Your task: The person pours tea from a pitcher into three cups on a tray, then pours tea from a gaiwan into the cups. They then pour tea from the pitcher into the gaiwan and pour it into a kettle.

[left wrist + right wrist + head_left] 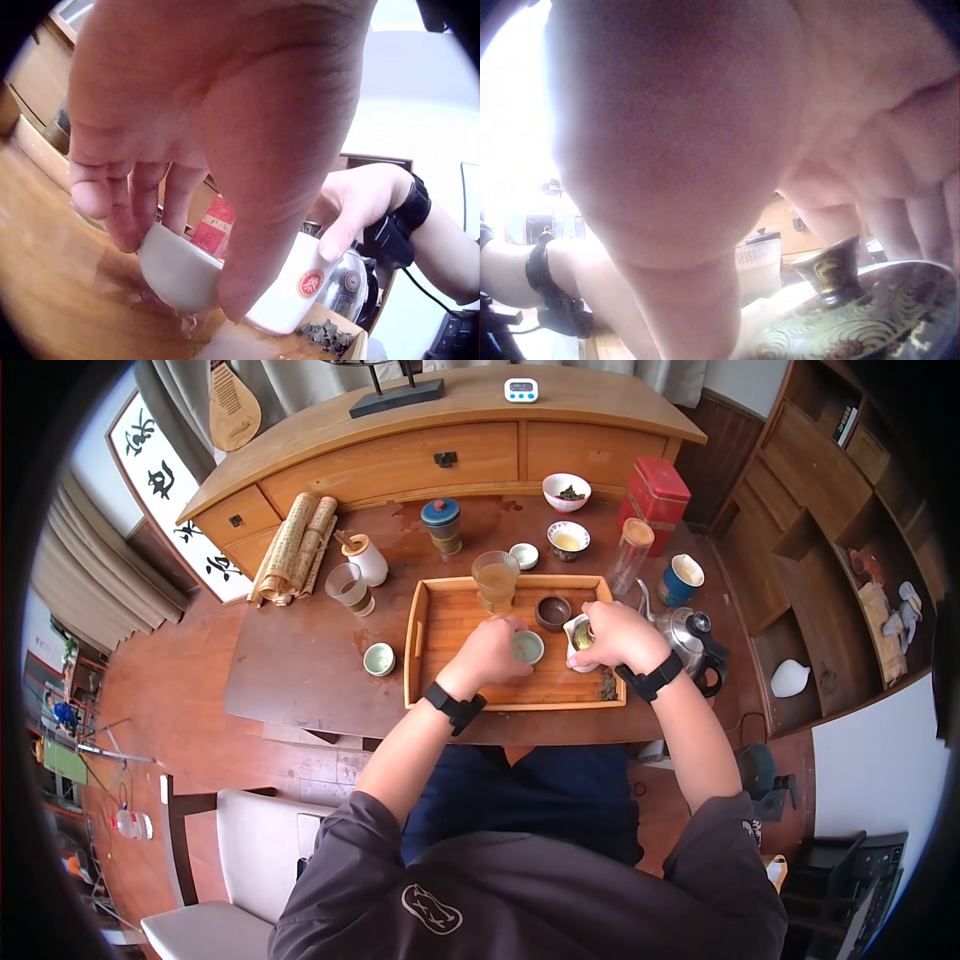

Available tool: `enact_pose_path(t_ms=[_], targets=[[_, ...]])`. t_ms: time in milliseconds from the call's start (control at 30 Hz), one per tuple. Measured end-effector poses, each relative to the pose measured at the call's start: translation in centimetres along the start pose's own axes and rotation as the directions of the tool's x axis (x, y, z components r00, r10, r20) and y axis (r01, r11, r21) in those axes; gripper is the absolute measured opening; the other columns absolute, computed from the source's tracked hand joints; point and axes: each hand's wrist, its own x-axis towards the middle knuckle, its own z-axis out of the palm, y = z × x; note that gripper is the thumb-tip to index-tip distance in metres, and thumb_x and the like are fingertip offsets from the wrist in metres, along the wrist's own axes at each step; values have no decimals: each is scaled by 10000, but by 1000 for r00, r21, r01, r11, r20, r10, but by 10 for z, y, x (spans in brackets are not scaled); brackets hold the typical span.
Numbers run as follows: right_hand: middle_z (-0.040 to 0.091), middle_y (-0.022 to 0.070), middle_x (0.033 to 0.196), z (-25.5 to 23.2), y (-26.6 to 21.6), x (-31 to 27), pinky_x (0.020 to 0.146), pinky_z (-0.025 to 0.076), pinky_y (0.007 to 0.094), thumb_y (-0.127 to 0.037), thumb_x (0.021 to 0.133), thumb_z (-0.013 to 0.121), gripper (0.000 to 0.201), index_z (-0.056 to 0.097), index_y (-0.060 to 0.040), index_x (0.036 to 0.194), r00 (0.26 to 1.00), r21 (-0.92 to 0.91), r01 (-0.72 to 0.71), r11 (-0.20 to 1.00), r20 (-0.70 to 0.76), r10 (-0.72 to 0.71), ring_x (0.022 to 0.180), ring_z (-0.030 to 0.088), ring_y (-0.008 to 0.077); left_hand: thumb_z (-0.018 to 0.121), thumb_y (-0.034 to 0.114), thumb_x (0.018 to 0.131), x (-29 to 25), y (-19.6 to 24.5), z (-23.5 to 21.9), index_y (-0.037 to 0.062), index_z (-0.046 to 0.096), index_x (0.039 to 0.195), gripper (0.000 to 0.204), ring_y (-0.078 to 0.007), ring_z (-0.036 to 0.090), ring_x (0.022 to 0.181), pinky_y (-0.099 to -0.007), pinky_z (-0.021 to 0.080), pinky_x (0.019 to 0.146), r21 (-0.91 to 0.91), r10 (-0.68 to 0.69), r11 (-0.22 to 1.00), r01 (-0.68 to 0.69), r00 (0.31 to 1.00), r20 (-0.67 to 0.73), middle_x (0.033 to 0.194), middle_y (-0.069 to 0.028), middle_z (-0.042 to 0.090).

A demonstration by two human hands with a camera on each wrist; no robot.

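Note:
My left hand (pixel 488 652) pinches a small pale green teacup (pixel 530 647) over the wooden tray (pixel 465 702), thumb on one side and fingers on the other. In the left wrist view this teacup (pixel 176 270) is tilted, close over the tray. To its right, my right hand (pixel 622 637) grips a white gaiwan (pixel 577 660) with a red emblem on its side. The right wrist view shows its patterned lid (pixel 832 330) with a dark knob (pixel 829 270) beneath the palm. Just behind stands a small brown cup (pixel 552 613).
A glass pitcher (pixel 496 582) of tea stands at the tray's back. Dark leaves (pixel 609 685) lie in its right corner. A steel kettle (pixel 688 635) is right of the tray; a green cup (pixel 379 659) and a glass (pixel 350 590) are left. A red tin (pixel 655 500) stands behind.

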Motion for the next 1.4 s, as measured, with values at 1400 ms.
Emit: enact_pose_path(t_ms=[1400], targets=[[743, 268, 942, 0, -1, -1, 842, 575, 472, -348, 631, 960, 623, 684, 50, 1022, 1000, 19, -1, 1000, -6, 1, 950, 734, 427, 873, 157, 697, -5, 7, -67, 31, 686, 1165, 519, -297, 705, 1059, -384, 559, 948, -71, 62, 996, -58, 997, 49, 1096, -161, 718]])
